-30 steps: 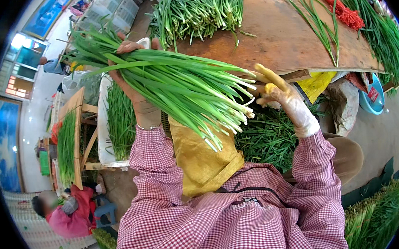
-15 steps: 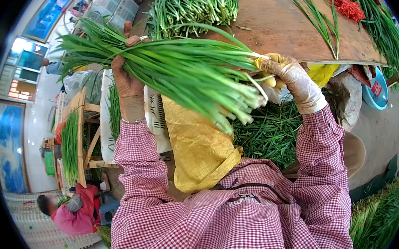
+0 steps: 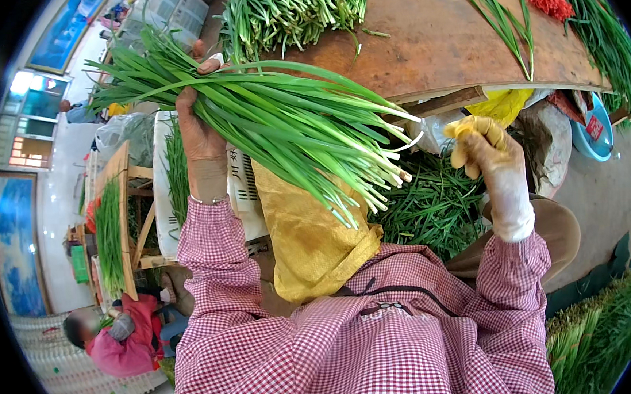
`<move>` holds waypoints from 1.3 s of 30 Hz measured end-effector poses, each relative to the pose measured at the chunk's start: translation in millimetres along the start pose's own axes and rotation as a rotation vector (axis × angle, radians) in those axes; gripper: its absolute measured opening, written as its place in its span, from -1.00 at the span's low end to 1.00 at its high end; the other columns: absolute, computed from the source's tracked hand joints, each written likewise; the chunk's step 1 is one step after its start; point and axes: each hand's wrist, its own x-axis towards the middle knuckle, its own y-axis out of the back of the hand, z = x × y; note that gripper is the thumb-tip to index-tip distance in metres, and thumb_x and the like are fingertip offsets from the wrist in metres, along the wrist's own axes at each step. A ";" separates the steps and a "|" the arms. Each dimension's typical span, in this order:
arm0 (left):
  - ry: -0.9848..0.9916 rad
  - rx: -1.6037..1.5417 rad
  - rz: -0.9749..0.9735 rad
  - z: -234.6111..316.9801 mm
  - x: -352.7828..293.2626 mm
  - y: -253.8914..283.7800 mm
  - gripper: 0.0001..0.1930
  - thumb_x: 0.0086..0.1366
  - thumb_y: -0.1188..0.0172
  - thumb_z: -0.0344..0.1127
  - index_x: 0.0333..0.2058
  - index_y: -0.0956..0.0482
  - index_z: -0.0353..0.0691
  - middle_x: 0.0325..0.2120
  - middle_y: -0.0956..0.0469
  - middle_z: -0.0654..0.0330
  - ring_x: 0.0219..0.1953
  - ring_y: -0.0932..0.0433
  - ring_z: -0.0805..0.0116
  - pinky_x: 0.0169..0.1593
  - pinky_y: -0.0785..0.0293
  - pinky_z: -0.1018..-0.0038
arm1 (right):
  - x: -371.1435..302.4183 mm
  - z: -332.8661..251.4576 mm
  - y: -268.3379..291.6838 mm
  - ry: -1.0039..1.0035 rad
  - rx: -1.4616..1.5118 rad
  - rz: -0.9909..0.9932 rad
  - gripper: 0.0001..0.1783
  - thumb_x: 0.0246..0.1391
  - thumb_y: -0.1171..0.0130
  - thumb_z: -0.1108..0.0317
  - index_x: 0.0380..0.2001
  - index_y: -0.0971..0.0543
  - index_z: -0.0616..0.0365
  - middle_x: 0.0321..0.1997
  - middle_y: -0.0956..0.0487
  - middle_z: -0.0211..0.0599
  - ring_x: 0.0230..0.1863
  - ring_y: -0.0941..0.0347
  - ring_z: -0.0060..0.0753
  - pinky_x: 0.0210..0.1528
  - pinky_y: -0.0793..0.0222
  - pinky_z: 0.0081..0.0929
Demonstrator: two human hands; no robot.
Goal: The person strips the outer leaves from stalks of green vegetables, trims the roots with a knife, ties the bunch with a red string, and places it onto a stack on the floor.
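A bunch of Chinese chives point(image 3: 288, 118) lies slantwise in front of me, green tips up left, white stem ends down right. My left hand point(image 3: 203, 106), bare, is closed around its leafy part, with a pale wrap on one finger. Off to the right of the white ends, and apart from them, is my right hand point(image 3: 491, 148) in a thin stained glove. Its fingers are curled together; whether anything small is between them is hidden. Under the stem ends lies a heap of loose green leaves point(image 3: 433, 211), beside a yellow woven sack point(image 3: 310, 226) over my lap.
A wooden table point(image 3: 422, 43) ahead bears a pile of chives point(image 3: 295, 15), some loose stalks point(image 3: 501, 23) and red ties point(image 3: 550, 1). At right are a blue basin point(image 3: 595, 133) and more chives point(image 3: 603, 330). A white crate point(image 3: 245, 187) stands left; a seated person point(image 3: 127, 334) is at lower left.
My right hand has let go of the stem ends and drawn back down and to the right. My left hand keeps the bunch in nearly the same place.
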 end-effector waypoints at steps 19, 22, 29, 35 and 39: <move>-0.140 -0.101 -0.015 31.3 -21.9 9.1 -0.35 -0.12 -0.19 -0.54 0.02 -0.18 -0.16 -0.39 -0.30 0.31 -0.18 -0.31 0.34 0.08 -0.21 0.42 | 28.4 90.8 23.9 -0.177 -0.835 -0.230 -0.80 0.03 0.01 0.27 -0.39 -0.53 0.14 -0.46 -0.54 -0.30 -0.43 -0.48 -0.45 -0.45 -0.37 -0.51; -0.155 -0.129 -0.025 34.5 -20.1 12.9 -0.32 -0.14 -0.17 -0.57 0.03 -0.17 -0.16 -0.40 -0.31 0.31 -0.19 -0.31 0.34 0.06 -0.22 0.43 | 20.3 137.4 34.7 -0.295 -1.301 -0.297 -0.62 -0.06 -0.09 0.14 -0.16 -0.47 0.03 -0.19 -0.52 -0.19 -0.21 -0.48 -0.25 -0.21 -0.39 -0.40; -0.114 -0.193 -0.011 22.1 -24.8 13.2 -0.29 -0.16 -0.16 -0.58 0.05 -0.15 -0.14 -0.41 -0.31 0.30 -0.20 -0.30 0.35 0.05 -0.23 0.44 | 21.2 31.6 -41.0 -0.035 0.197 -0.493 -0.57 0.01 -0.10 0.25 -0.09 -0.42 0.29 -0.29 -0.52 -0.34 -0.38 -0.36 -0.60 -0.23 -0.30 -0.69; -0.138 -0.147 -0.036 22.8 -19.2 3.3 -0.28 -0.17 -0.17 -0.58 0.04 -0.14 -0.13 -0.41 -0.32 0.32 -0.19 -0.30 0.37 0.06 -0.22 0.44 | 22.2 18.3 -57.7 0.193 -0.119 -0.263 -0.66 -0.09 -0.20 0.31 -0.20 -0.51 0.19 -0.39 -0.49 -0.33 -0.33 -0.41 -0.52 -0.23 -0.32 -0.62; -0.160 -0.101 -0.012 29.7 -22.7 5.6 -0.29 -0.16 -0.17 -0.56 0.05 -0.13 -0.11 -0.40 -0.32 0.34 -0.19 -0.30 0.38 0.07 -0.22 0.40 | 9.0 4.0 -26.2 0.028 -0.073 -0.122 -0.72 -0.04 -0.14 0.27 -0.23 -0.55 0.10 -0.42 -0.54 -0.35 -0.48 -0.40 -0.63 -0.38 -0.36 -0.65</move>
